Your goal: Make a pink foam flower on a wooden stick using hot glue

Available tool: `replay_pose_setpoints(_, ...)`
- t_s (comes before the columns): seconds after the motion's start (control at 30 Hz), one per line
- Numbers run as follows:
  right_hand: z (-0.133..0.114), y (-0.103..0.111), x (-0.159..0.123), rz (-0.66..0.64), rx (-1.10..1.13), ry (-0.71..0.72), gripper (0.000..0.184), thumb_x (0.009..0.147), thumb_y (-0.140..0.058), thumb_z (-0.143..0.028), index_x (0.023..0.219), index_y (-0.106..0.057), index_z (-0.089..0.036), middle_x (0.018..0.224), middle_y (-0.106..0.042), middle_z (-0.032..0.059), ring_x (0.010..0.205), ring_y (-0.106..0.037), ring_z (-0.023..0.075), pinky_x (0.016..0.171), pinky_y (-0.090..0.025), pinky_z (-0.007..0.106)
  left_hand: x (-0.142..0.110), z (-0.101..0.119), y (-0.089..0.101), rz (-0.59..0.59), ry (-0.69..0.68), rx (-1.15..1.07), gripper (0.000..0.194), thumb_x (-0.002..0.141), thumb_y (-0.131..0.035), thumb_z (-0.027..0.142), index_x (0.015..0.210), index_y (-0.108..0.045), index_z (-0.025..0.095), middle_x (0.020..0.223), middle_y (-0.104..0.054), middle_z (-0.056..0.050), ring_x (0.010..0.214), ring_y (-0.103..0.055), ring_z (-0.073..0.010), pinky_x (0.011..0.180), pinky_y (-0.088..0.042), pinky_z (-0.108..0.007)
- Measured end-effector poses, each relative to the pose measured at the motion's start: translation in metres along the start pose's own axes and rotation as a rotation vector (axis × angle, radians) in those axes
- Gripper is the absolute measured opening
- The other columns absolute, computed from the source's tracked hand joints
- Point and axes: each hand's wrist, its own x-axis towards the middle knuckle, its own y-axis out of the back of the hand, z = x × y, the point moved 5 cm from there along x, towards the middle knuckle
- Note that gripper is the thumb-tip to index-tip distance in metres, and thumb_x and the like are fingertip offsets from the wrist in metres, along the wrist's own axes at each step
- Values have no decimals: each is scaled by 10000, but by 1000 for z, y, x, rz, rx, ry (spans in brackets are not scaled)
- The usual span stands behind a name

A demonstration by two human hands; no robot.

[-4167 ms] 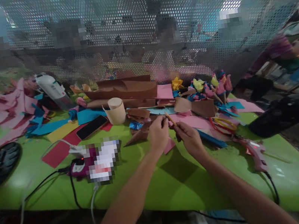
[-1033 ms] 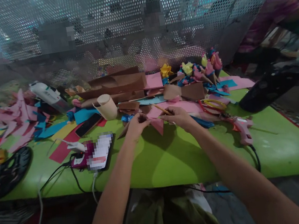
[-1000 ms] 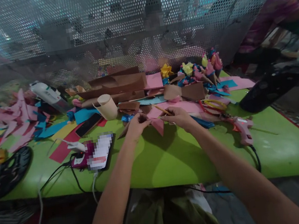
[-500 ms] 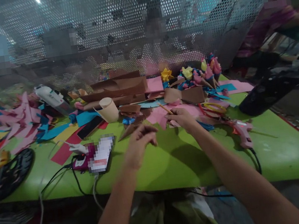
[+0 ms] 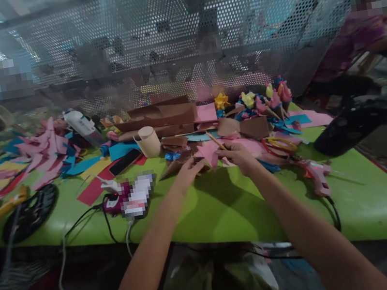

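A thin tan pencil (image 5: 213,139) slants up out of my right hand (image 5: 239,155), whose fingers are closed around it. Beneath and beside that hand lies pink paper (image 5: 209,152) with a pointed edge. My left hand (image 5: 189,171) is at the left end of this paper, fingers stretched out over or against its edge. I cannot tell whether the fingertips pinch it. Folded brown paper (image 5: 171,168) and a crumpled blue scrap (image 5: 172,156) sit just left of my left hand. Red-and-yellow-handled scissors (image 5: 280,145) rest right of my right hand.
On the green table (image 5: 226,213) are a pink glue gun (image 5: 319,176), a dark bottle (image 5: 339,134), a tape roll (image 5: 149,142), two phones, a purple charger (image 5: 114,204) with cables, and paper flowers (image 5: 274,95). A perforated metal screen stands behind. Another person is at right.
My left hand has moved forward to the pink paper, its curled fingers now stretched out. My right hand still holds the pencil at the paper. The view has shifted slightly.
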Motion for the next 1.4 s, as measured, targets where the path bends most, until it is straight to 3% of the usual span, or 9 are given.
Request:
replay_pose_setpoints(0.23,-5,1,0,3,-99,57,389,589,-741,-533,638,-571,-186,498,-427,-66,453,-332,76,442,-212,234,25,-1,-20,-20,14,-224,253,680,-793,277,874,-708,139,767,-725,-45,686,-649,-151,710,-500,-282)
replay_pose_setpoints(0.37,-7,5,0,21,-127,61,398,671,-696,-567,659,-577,-188,484,-396,-71,431,-313,77,430,-193,243,36,-6,-18,22,13,-333,221,652,-799,240,822,-712,130,775,-729,-47,674,-650,-152,738,-515,-306)
replay_pose_setpoints(0.5,-3,3,1,8,-84,45,386,652,-717,-551,705,-597,-188,529,-467,-53,444,-333,78,427,-216,238,38,-17,-19,-20,27,-444,281,613,-827,228,857,-724,135,839,-743,-51,736,-660,-148,777,-511,-287)
replay_pose_setpoints(0.63,-1,-3,0,-20,-4,40,385,645,-717,-494,872,-659,-188,644,-571,-26,476,-367,79,445,-238,228,36,-24,-21,-53,83,-576,349,602,-843,191,921,-713,136,861,-738,-43,721,-653,-128,704,-509,-239)
replay_pose_setpoints(0.77,-6,-8,-5,-70,-4,56,388,681,-689,-441,968,-690,-180,646,-559,-32,471,-315,72,456,-185,236,32,-25,-23,-68,140,-647,303,647,-814,142,925,-693,125,760,-712,-27,600,-609,-93,579,-483,-196)
replay_pose_setpoints(1.0,-9,-7,-6,-58,-30,93,295,659,-696,-415,834,-681,-178,612,-503,-40,487,-323,82,469,-201,248,29,-28,-24,-53,189,-664,370,674,-793,128,1020,-662,138,753,-706,-24,594,-628,-102,556,-495,-198)
replay_pose_setpoints(1.17,-5,-5,-4,-59,-104,111,285,677,-673,-413,841,-652,-181,598,-474,-49,514,-350,97,485,-251,246,29,-29,-22,-71,150,-568,376,547,-864,143,859,-655,127,732,-688,-16,608,-623,-106,551,-469,-200)
replay_pose_setpoints(1.3,-6,-2,-6,-6,-188,203,332,765,-628,-417,1022,-599,-208,745,-548,-22,629,-469,132,549,-358,251,32,-30,-11,54,93,-457,321,586,-832,208,846,-656,139,706,-686,-13,546,-596,-102,485,-409,-198)
replay_pose_setpoints(1.4,-9,-5,-10,6,-287,270,226,825,-565,-360,997,-566,-214,821,-574,2,688,-512,150,603,-403,271,32,-28,-4,151,62,-419,265,637,-782,225,850,-638,161,674,-685,-3,503,-585,-105,462,-400,-201)
